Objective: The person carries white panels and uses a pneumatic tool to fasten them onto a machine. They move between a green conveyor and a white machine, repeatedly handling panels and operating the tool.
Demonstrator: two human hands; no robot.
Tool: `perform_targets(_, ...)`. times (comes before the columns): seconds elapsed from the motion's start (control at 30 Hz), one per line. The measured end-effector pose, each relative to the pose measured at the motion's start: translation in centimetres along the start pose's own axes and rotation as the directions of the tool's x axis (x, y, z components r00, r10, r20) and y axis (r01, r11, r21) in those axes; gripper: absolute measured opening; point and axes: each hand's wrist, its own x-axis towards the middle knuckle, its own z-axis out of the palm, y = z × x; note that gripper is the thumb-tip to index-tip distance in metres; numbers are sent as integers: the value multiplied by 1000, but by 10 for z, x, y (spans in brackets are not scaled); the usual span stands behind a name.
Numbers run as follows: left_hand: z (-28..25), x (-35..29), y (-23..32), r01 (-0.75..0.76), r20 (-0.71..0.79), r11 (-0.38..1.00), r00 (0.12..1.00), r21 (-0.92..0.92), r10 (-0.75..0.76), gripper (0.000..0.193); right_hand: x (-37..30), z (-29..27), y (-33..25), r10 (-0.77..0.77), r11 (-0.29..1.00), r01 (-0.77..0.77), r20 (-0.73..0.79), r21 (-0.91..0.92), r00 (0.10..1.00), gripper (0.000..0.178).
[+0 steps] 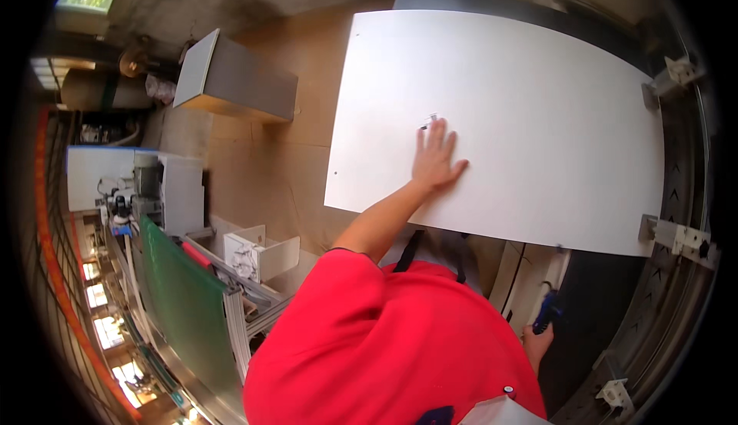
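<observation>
My left hand lies flat with its fingers spread on a large white panel. Just beyond its fingertips, a few small dark and metallic bits rest on the panel; they are too small to name. Low on the right, my right hand is closed round a blue-and-black hand tool, whose exact kind does not show. That tool is held beside the panel's near edge, over a dark grey surface.
Metal clamps on a rail meet the panel's right edge. Another dark grey board shows behind it. A grey box-shaped cabinet stands far left. Near left are a green conveyor belt and a white open box.
</observation>
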Motion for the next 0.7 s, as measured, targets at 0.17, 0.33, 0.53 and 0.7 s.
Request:
perform_targets(0.17, -18, -27, -78, -27, 2, 989, 1000, -145, 28, 69, 56, 7, -110, -257, 940, 323, 389, -114, 885, 27)
perform_targets(0.33, -79, -108, -196, 404, -52, 915, 913, -20, -404, 69, 54, 48, -175, -195, 974, 224, 346, -45, 918, 22)
perform_targets(0.53, -64, -163, -216, 740, 185, 551, 647, -386, -740, 53, 28, 141, -222, -509, 686, 726, 743, 44, 435, 29)
perform_targets(0.7, -52, -184, -219, 677, 261, 557, 717, -481, -646, 53, 8, 191, -269, -441, 760, 647, 777, 57, 450, 25)
